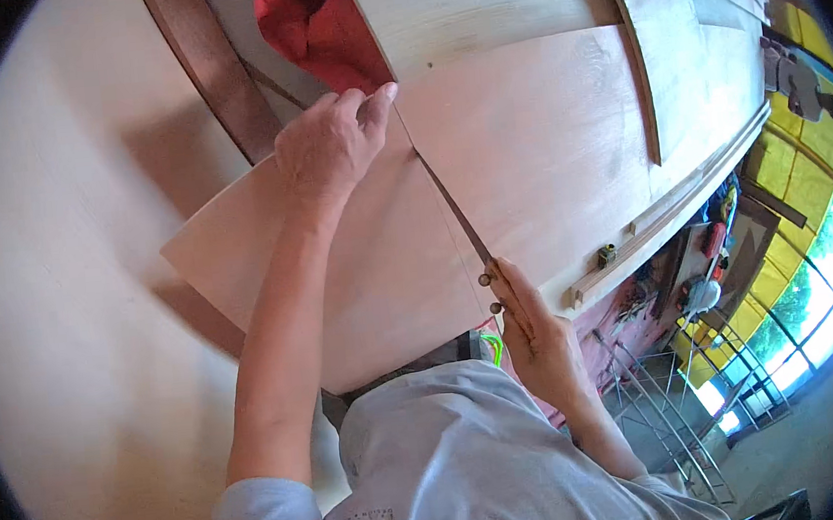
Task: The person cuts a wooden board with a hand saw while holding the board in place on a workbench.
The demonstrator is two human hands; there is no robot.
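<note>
My right hand is closed round the handle of a handsaw, whose round bolts show beside my fingers. The saw's dark blade, seen nearly edge-on, slants away from me with its far end in a pale plywood sheet. A thin line crosses the sheet: it runs from the far edge to the blade, then on toward my body. My left hand has its fingers curled at the sheet's far edge, left of the line, with the thumb toward it. What the curled fingertips touch is hidden.
A short plywood offcut lies on the sheet at the right. Wooden strips and a small tape measure sit along its right edge. Red cloth shows beyond my left hand. A wire rack stands at the lower right.
</note>
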